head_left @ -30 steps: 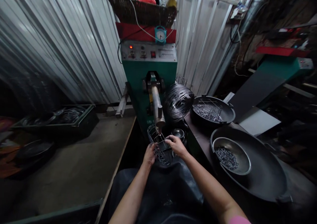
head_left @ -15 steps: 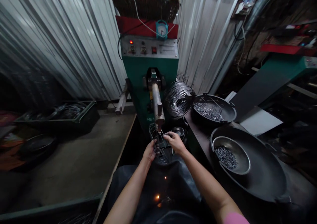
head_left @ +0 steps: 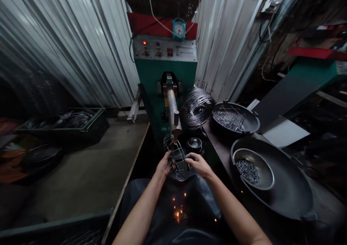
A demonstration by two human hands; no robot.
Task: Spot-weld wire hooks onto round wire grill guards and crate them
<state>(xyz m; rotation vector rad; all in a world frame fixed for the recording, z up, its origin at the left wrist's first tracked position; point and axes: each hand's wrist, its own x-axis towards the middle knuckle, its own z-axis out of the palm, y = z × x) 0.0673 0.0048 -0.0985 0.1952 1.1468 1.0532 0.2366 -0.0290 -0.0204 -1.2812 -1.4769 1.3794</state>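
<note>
A wire frame [head_left: 179,154] of bent metal rods lies between my two hands, under the electrode arm [head_left: 174,111] of a green spot welder [head_left: 165,68]. My left hand [head_left: 165,164] is closed around the frame's left side, its fingers darkened. On the frame's right side my right hand [head_left: 199,164] pinches at a wire with thumb and fingertips. The electrode tip stands at the frame's upper part, and orange sparks [head_left: 177,214] fly over the dark apron [head_left: 162,201] on my lap.
Right of the welder sit a coil of wire [head_left: 197,107], a black pan [head_left: 255,120] with rods, and a wide pan [head_left: 290,187] holding a metal bowl [head_left: 267,165] of short pieces. A green bin [head_left: 89,127] stands on the floor at left. A small round dish [head_left: 194,143] is beside the electrode.
My right hand has shifted slightly right and down along the frame, which has turned a little. More sparks are scattered over the apron. The camera view has shifted slightly.
</note>
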